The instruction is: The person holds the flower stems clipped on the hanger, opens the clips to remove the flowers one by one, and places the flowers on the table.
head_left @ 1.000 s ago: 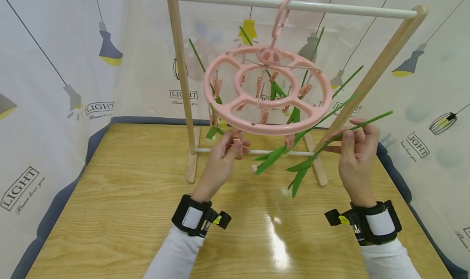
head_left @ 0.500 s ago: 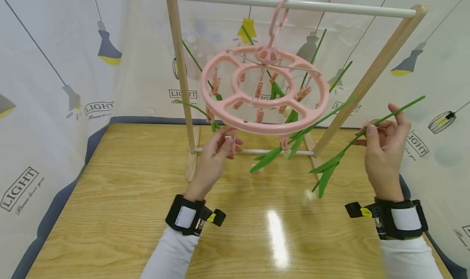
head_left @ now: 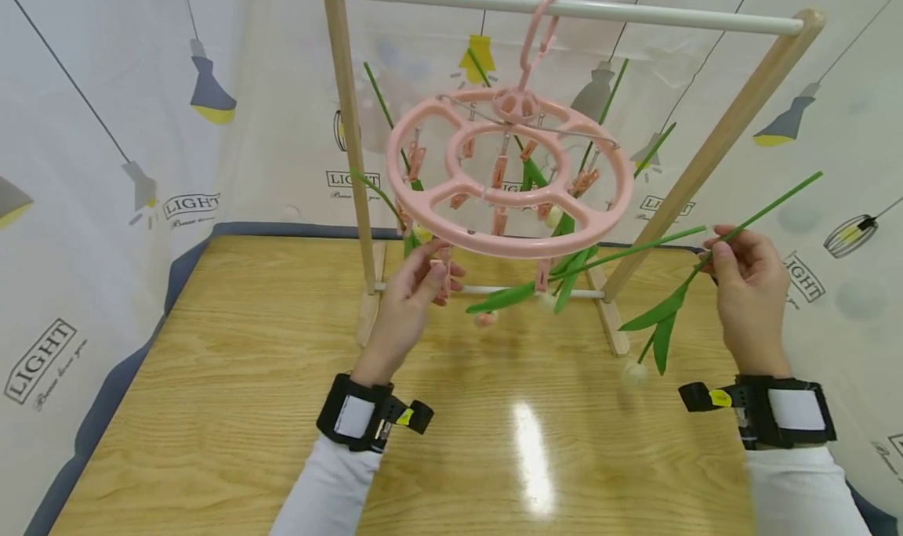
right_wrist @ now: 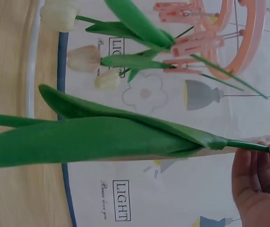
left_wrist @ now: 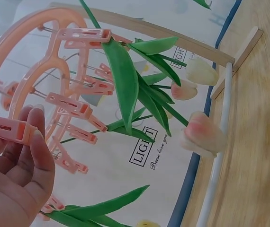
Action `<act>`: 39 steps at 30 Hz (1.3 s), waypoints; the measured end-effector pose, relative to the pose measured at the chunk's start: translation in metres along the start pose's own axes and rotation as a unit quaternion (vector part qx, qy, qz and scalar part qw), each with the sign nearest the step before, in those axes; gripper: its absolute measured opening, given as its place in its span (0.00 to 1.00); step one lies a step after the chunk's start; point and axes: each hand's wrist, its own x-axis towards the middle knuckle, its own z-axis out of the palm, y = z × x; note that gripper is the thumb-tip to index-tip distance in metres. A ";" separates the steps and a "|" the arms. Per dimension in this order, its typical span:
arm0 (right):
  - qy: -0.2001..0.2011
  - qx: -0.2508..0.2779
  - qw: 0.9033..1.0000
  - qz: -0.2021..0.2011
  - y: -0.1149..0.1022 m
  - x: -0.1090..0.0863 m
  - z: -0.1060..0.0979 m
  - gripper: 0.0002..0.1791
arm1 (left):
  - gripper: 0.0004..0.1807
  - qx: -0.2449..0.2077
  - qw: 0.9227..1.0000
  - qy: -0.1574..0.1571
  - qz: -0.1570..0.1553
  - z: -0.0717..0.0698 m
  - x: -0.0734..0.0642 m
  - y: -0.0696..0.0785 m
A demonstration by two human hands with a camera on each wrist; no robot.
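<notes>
My left hand pinches a pink clothespin that hangs at the near edge of a round pink clip hanger. Nothing shows between that clothespin's jaws. Out to the right, my right hand pinches the green stem of a white tulip, its head tilted down toward the table. Close up in the right wrist view, the tulip's leaves spread out from the stem. A pink-and-white tulip hangs head down from the near right clothespin. Several other tulips are clipped farther round the hanger.
The hanger hooks over the white top bar of a wooden stand. A lower white bar joins its feet on the wood-grain table. Behind is a cloth backdrop printed with lamps.
My right hand has moved right, carrying the white tulip away from the hanger. My left hand shifted slightly left with its clothespin. The near right tulip's stem swung lower.
</notes>
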 end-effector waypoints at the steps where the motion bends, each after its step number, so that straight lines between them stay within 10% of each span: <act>1: -0.001 0.004 1.000 0.009 0.002 0.001 -0.001 0.09 | 0.21 0.000 1.000 0.000 0.000 -0.001 0.000 0.000; 6: -0.023 -0.097 0.994 0.035 0.013 0.006 -0.010 0.11 | 0.21 0.001 1.000 0.001 -0.003 -0.004 -0.001 -0.001; 21: -0.127 -0.354 0.926 0.044 0.052 0.033 -0.037 0.23 | 0.20 -0.011 1.000 -0.001 0.000 -0.006 0.001 -0.001; 39: -0.254 -0.442 0.859 0.039 0.088 0.044 -0.031 0.21 | 0.22 -0.020 1.000 -0.004 0.006 -0.007 -0.001 0.002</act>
